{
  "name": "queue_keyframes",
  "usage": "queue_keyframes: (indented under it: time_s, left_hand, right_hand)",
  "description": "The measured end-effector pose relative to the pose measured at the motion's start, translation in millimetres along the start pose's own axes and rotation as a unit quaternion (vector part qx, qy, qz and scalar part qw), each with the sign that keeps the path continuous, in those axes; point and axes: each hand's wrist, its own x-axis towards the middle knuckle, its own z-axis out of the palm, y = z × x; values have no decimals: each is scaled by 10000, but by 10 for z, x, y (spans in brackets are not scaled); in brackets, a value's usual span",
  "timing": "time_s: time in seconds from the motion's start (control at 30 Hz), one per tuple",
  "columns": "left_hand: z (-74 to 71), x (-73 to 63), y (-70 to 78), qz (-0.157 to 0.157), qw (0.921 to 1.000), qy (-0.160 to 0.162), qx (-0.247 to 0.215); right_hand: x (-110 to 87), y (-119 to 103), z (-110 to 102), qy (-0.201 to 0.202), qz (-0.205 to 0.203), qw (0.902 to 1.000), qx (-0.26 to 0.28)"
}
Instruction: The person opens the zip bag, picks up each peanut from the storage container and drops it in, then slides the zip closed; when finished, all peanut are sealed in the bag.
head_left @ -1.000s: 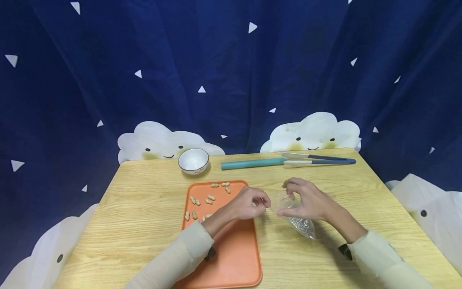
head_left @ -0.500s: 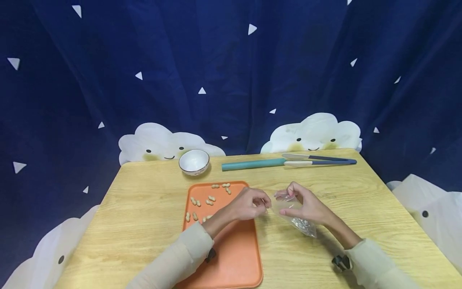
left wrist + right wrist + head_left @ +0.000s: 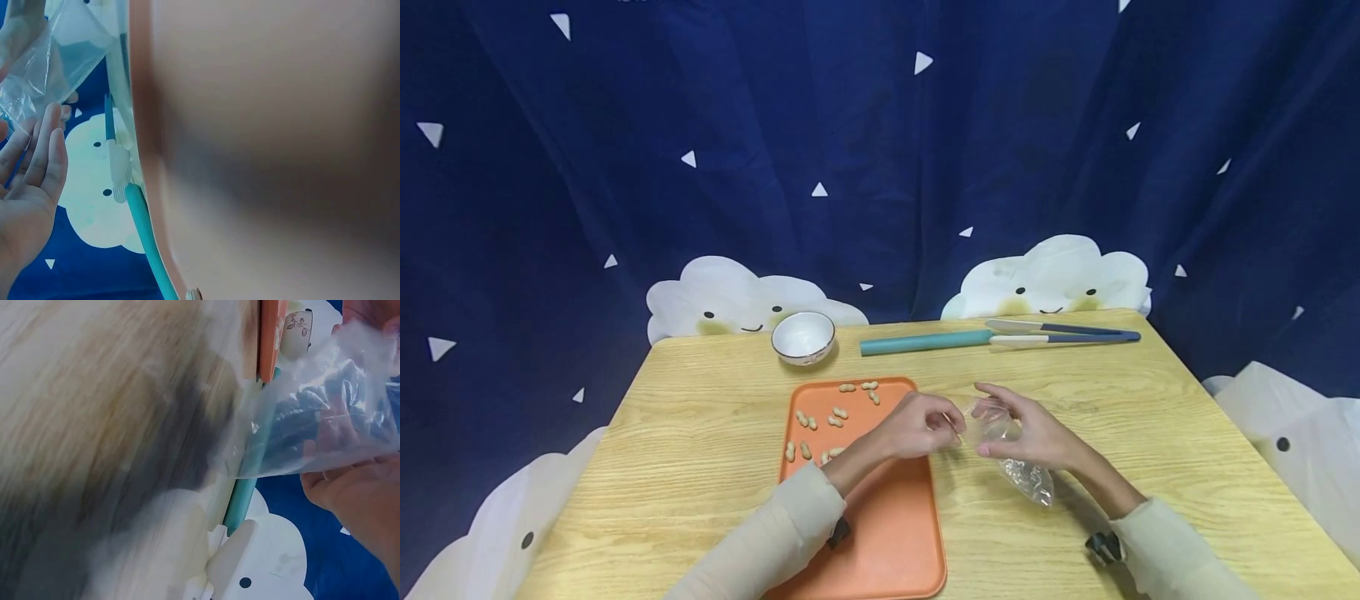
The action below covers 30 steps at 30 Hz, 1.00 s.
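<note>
A clear plastic bag (image 3: 1030, 482) hangs between the two hands, over the table just right of the orange tray. My left hand (image 3: 917, 427) pinches the near-left edge of the bag between thumb and fingers, above the tray's right side. The right hand (image 3: 1037, 433) curls around the bag's upper part, its thumb low and its index finger spread high. In the right wrist view the clear film (image 3: 325, 419) is stretched between the hands, and some fingers show through it. The exact fingertip contact is partly hidden.
The orange tray (image 3: 880, 533) carries several peanuts (image 3: 837, 415) toward its back. Behind it stand a white bowl (image 3: 803, 335), a teal rod (image 3: 925, 341) and blue-and-white tongs (image 3: 1075, 336) along the table's far edge. A dark blue curtain (image 3: 880, 125) hangs beyond.
My right hand's index finger has folded in at the bag's mouth and then spread out again. The bag has shifted slightly with it, while the left hand stays nearly still.
</note>
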Motion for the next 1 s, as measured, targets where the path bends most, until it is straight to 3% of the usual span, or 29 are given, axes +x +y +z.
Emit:
queue_keyframes:
  time_s: [0.17, 0.43, 0.53, 0.73, 0.87, 1.0]
  left_hand:
    - [-10, -24, -2, -93, 9999, 113, 68]
    - [-150, -142, -21, -76, 9992, 263, 296]
    - [-300, -231, -67, -94, 9976, 543, 413]
    - [-728, -496, -220, -609, 9918, 1097, 257]
    - [-1004, -680, -353, -880, 9852, 1448, 262]
    - [-1188, -835, -512, -1421, 9736, 1778, 176]
  right_hand:
    - [9, 13, 34, -309, 168, 9994, -14]
    - [16, 43, 61, -234, 130, 9992, -310]
    - [19, 64, 56, -213, 172, 9989, -385]
    - [28, 117, 42, -222, 230, 9989, -353]
    - [41, 134, 46, -281, 270, 9987, -325]
    - [52, 156, 50, -339, 305, 9984, -340]
